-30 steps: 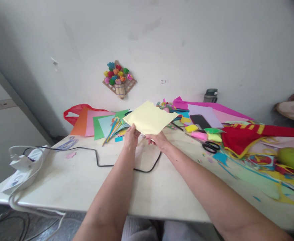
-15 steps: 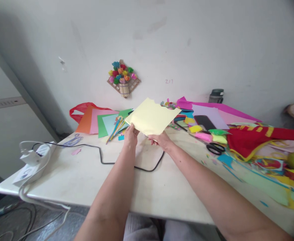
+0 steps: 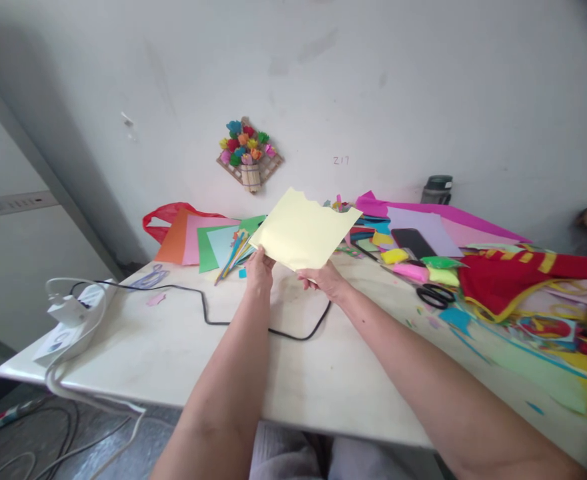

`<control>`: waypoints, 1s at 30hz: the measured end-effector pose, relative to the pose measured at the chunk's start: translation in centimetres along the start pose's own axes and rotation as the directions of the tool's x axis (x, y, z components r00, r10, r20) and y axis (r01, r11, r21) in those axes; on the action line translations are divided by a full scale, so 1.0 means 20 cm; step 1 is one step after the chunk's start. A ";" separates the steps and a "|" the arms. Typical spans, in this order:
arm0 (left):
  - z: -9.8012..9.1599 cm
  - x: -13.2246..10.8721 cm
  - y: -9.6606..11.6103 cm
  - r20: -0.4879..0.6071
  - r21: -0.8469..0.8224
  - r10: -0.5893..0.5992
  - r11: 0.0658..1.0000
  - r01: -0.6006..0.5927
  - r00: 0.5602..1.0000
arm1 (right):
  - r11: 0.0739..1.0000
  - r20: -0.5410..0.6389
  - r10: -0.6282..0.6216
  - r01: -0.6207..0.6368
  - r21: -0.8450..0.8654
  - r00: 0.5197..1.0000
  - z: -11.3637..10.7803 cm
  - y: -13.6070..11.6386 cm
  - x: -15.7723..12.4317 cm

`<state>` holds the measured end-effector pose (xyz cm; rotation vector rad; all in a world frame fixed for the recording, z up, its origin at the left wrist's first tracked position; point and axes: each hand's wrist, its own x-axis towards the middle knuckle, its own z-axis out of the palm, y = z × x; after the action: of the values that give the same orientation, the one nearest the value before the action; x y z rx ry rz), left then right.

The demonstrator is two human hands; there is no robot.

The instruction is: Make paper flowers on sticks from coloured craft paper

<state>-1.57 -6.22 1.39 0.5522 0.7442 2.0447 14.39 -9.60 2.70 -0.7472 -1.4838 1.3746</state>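
Observation:
A sheet of pale yellow paper [image 3: 303,230] is raised above the table, its far edge cut unevenly. My left hand [image 3: 260,268] pinches its near left corner, fingers partly behind the sheet. My right hand [image 3: 323,280] is closed on the near edge, a little right of the middle. Below the hands a black cable [image 3: 288,335] runs across the table. Left of the paper lie a bundle of coloured strips [image 3: 231,259] and green paper [image 3: 207,250].
Black-handled scissors [image 3: 436,296], a phone [image 3: 413,244] and bright clay packs [image 3: 411,272] lie to the right, beside a red cloth piece [image 3: 493,283] and scraps. A power strip [image 3: 71,327] sits at the left edge. A dark bottle [image 3: 436,191] stands by the wall.
Both hands keep their hold on the yellow paper, which is tilted up slightly more. The whole view has shifted a little.

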 end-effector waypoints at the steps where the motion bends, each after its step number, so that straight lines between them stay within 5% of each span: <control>1: 0.00 0.00 0.00 -0.005 -0.001 0.004 1.000 -0.004 1.000 | 1.000 0.001 0.000 0.000 0.001 1.000 0.00 0.00 0.00; 18: -0.03 0.02 0.05 -0.063 -0.032 0.049 0.998 -0.051 0.997 | 1.000 -0.001 0.025 -0.025 0.003 1.000 -0.01 0.02 0.00; 30: -0.03 0.03 0.09 -0.147 0.003 -0.017 1.000 0.018 0.989 | 0.998 0.058 0.057 -0.056 -0.023 0.997 -0.03 0.02 0.00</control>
<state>-3.35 -6.71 2.28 0.3986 0.8374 2.0847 14.82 -9.38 2.16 -0.7736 -1.5356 1.4355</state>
